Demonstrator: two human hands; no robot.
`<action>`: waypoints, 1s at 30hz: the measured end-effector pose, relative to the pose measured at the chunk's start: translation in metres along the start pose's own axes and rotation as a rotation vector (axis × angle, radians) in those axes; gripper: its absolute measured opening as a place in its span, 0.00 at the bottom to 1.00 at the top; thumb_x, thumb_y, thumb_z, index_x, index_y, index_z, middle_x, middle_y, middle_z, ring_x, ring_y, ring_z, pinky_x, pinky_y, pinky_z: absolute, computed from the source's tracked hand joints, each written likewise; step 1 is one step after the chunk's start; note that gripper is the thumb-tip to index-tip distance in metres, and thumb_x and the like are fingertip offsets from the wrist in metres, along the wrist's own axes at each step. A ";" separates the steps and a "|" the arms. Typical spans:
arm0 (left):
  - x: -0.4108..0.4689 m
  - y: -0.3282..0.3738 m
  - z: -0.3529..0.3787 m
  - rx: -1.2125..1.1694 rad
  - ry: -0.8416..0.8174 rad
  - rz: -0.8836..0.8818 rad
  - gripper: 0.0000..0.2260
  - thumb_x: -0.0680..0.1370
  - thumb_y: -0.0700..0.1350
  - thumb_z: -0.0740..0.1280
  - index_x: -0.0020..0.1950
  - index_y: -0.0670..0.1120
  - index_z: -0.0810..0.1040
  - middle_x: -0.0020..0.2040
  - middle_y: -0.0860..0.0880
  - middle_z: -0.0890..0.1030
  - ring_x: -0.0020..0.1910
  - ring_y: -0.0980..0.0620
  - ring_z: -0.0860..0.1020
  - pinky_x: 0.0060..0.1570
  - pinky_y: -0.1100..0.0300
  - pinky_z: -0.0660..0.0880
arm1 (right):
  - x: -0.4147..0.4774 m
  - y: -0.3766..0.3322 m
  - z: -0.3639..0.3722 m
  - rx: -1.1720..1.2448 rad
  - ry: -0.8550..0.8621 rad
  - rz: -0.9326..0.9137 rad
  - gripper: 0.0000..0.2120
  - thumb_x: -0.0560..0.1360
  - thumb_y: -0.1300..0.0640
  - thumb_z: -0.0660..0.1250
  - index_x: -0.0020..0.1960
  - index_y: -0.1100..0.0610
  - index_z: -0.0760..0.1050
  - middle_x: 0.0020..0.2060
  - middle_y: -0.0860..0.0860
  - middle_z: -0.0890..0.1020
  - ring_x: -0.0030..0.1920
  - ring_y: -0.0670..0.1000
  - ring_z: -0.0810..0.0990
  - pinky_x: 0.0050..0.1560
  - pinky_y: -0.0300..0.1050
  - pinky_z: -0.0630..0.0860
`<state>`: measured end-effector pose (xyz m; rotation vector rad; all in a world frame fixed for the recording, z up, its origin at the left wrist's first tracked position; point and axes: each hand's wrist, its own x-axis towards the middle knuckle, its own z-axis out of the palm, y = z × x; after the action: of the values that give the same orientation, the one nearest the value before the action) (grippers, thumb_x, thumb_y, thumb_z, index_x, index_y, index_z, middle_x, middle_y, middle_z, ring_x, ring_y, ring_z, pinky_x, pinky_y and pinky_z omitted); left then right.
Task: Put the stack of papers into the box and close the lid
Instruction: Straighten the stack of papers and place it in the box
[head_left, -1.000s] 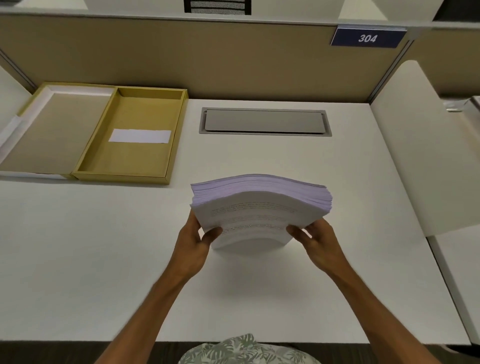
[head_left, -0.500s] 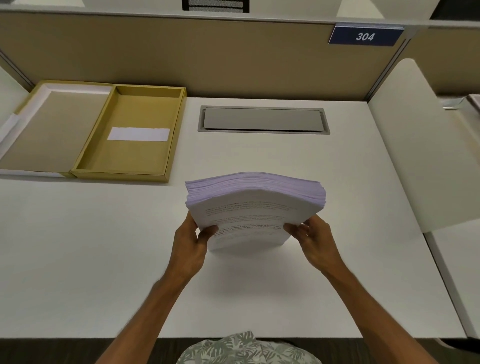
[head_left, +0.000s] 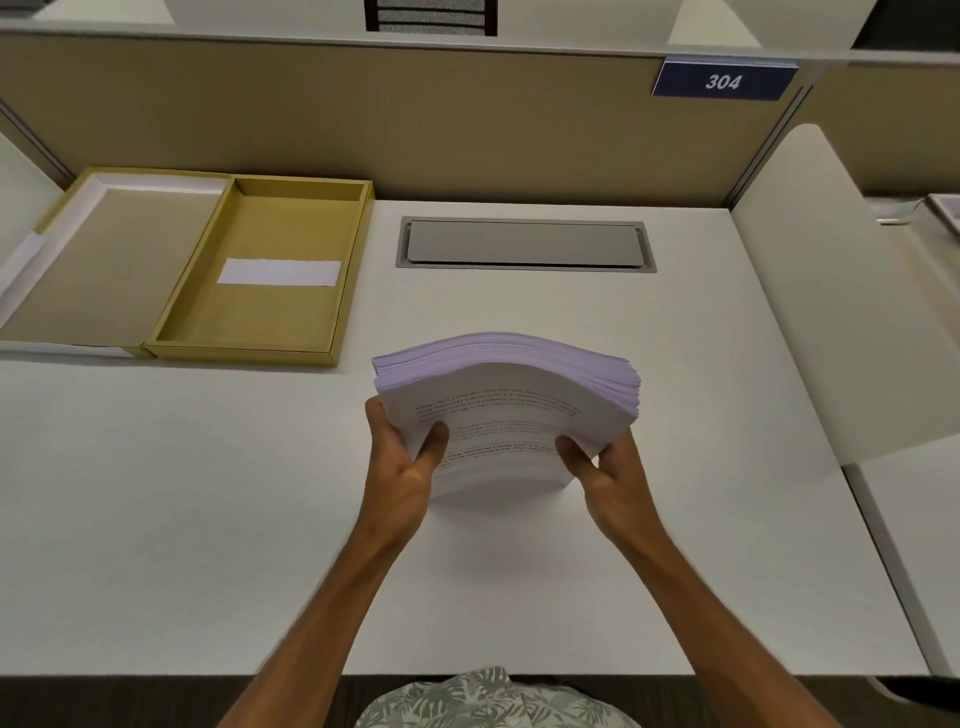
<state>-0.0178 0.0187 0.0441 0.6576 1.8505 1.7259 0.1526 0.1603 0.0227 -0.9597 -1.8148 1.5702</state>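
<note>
Currently, the stack of papers (head_left: 506, 395) is being gripped at both near corners, by the left hand (head_left: 402, 457) and right hand (head_left: 610, 467), fingers clenched around it so sheets are being kept aligned. It is being held above the desk (head_left: 156, 493), right of the open box (head_left: 260, 270), whose lid (head_left: 104, 260) is lying flat.

Printed text on the stack of papers (head_left: 498, 415) is blurred, illegible; fingers behind it hidden. At ten o'clock, the lid (head_left: 104, 260) is cropped by the frame edge.
</note>
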 end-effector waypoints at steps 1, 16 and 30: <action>-0.001 -0.004 -0.002 0.025 -0.017 -0.011 0.23 0.81 0.36 0.64 0.63 0.62 0.62 0.59 0.57 0.76 0.57 0.68 0.76 0.53 0.69 0.78 | 0.001 0.002 -0.003 -0.015 -0.004 0.005 0.24 0.78 0.59 0.67 0.73 0.57 0.67 0.61 0.49 0.80 0.61 0.41 0.78 0.55 0.29 0.74; 0.002 -0.017 -0.025 0.238 0.072 -0.063 0.13 0.77 0.32 0.68 0.53 0.50 0.78 0.50 0.57 0.85 0.51 0.54 0.83 0.53 0.60 0.80 | 0.017 0.006 -0.026 -0.001 -0.043 0.009 0.18 0.76 0.71 0.67 0.59 0.54 0.82 0.52 0.46 0.88 0.55 0.50 0.85 0.55 0.43 0.81; 0.015 0.010 -0.064 0.160 0.174 -0.157 0.15 0.78 0.37 0.69 0.64 0.44 0.78 0.57 0.47 0.84 0.53 0.51 0.84 0.52 0.55 0.82 | 0.048 -0.020 0.013 -0.011 -0.168 0.055 0.12 0.79 0.62 0.68 0.62 0.61 0.78 0.55 0.55 0.85 0.53 0.57 0.86 0.53 0.59 0.83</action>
<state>-0.0715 -0.0178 0.0571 0.4191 2.1161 1.5888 0.1110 0.1896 0.0380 -0.9132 -1.9262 1.7212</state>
